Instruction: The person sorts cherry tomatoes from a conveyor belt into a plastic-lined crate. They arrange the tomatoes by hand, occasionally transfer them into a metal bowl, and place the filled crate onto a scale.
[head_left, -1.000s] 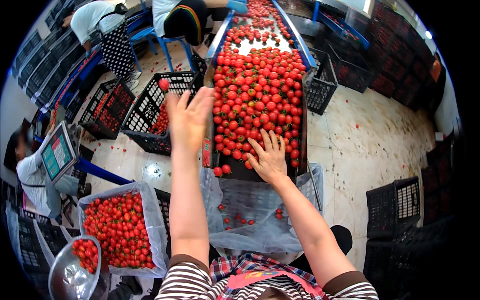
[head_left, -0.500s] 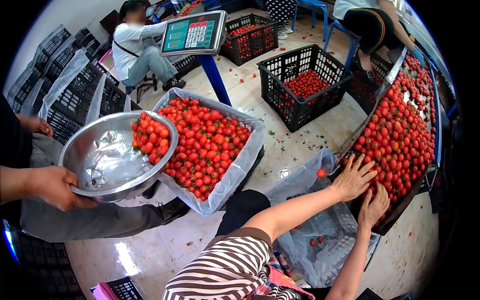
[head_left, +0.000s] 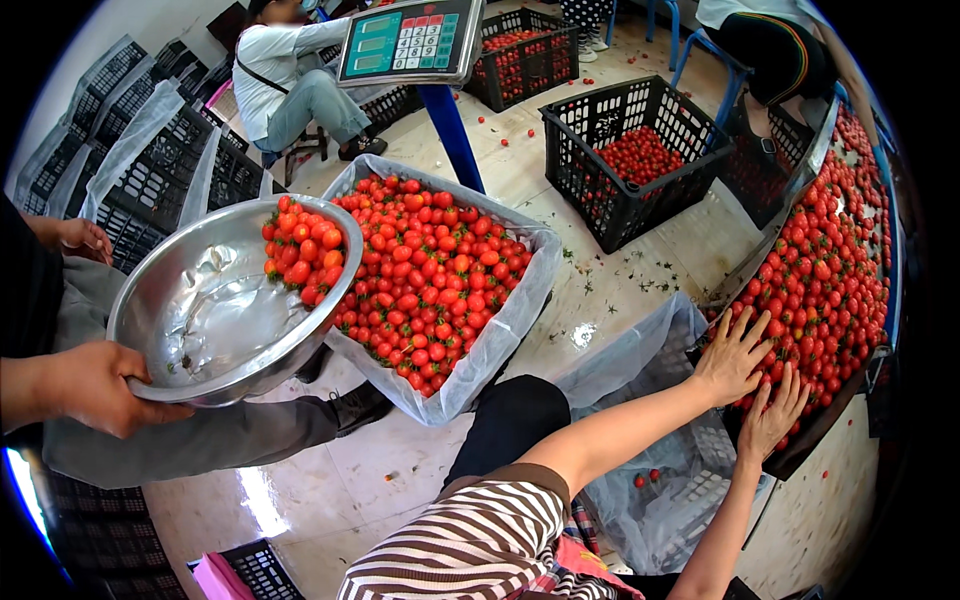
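Two bare hands work a heap of red tomatoes (head_left: 825, 290) at the near end of a raised-edge counter (head_left: 826, 430). The left hand (head_left: 735, 362) lies palm down against the near side of the heap, its fingers spread wide and nearly straight, with no visible grip. Just beside it, the right hand (head_left: 773, 415) touches the fruit with fingers loosely bent and slightly apart; whether a tomato sits beneath either palm cannot be told. Below the hands, a crate lined with clear plastic, the near crate (head_left: 640, 350), holds a few loose tomatoes.

To the left, a co-worker's hand (head_left: 115, 390) grips the rim of a steel bowl (head_left: 225, 310), tilted toward a second lined crate (head_left: 455, 395) full of tomatoes; more fruit rests at the bowl's far side. A scale display (head_left: 410, 42) stands on a blue post behind, while a black crate (head_left: 640, 215), partly filled with tomatoes, sits on the floor (head_left: 380, 475).
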